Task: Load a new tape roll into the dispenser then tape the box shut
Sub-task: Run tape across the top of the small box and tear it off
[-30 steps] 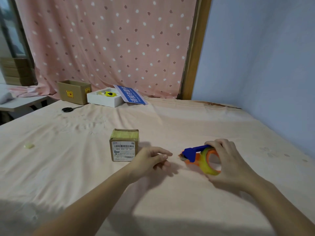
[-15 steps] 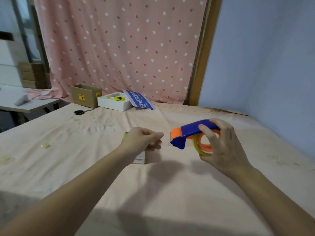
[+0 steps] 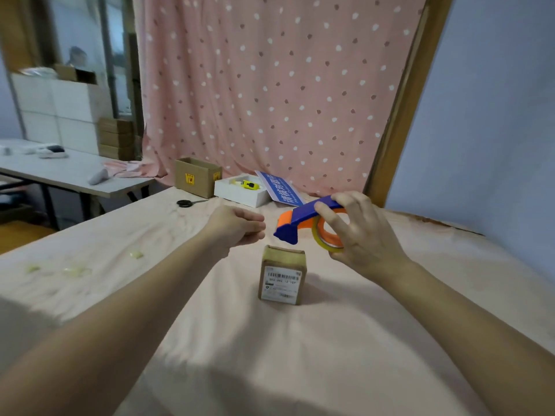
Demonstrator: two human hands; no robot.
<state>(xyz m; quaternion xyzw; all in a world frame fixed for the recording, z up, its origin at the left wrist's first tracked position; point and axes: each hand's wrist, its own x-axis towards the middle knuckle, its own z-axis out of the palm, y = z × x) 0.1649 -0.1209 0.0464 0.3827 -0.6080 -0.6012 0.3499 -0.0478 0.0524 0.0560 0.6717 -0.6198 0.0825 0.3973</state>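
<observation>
- Your right hand (image 3: 365, 235) is wrapped around the tape dispenser (image 3: 303, 222), held in the air above the table (image 3: 330, 340); fingers curl over the blue top, thumb side sits under the roll.
- The dispenser's blue-and-orange nose points toward 9 o'clock and tilts down slightly.
- The tape roll (image 3: 327, 235) is seated in the dispenser, yellowish band around an orange core.
- Your left hand (image 3: 237, 225) is loosely curled, holding nothing I can see, in the air just at 9 o'clock of the dispenser's nose, a small gap between them.
- The box (image 3: 283, 274) stands upright on the pink tablecloth, barcode label facing you, at 6 o'clock of the dispenser and below both hands. Neither hand touches it.
- Can't tell whether its top flaps carry tape.
- At 12 o'clock along the far table edge: scissors (image 3: 184, 203), an open cardboard carton (image 3: 196, 177), and a white tray (image 3: 240, 192) with a yellow item inside.
</observation>
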